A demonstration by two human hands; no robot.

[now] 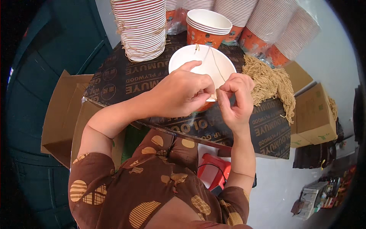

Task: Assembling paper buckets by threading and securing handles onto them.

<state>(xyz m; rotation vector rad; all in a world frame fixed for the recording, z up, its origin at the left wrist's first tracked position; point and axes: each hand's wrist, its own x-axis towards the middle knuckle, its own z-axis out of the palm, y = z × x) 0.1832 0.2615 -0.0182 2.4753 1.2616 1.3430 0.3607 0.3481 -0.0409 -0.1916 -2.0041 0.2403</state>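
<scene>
A white-lined paper bucket [181, 60] with an orange outside stands in front of me on the dark plywood table. A thin tan string [217, 68] runs from its far rim, where a small looped knot shows, across the opening to the near rim. There my left hand [187, 91] pinches thumb and forefinger together on the string at the rim. Close on its right, my right hand [237, 97] has its fingers pinched on the string too. The fingertips nearly meet, and the exact knot or hole between them is partly hidden.
Tall stacked buckets with strings [141, 32] stand at the back left. Several nested orange buckets [207, 36] sit behind the bucket, near plastic-wrapped stacks [267, 26]. A pile of tan strings [267, 82] hangs over the table's right edge. Cardboard boxes [316, 112] flank the table [114, 82].
</scene>
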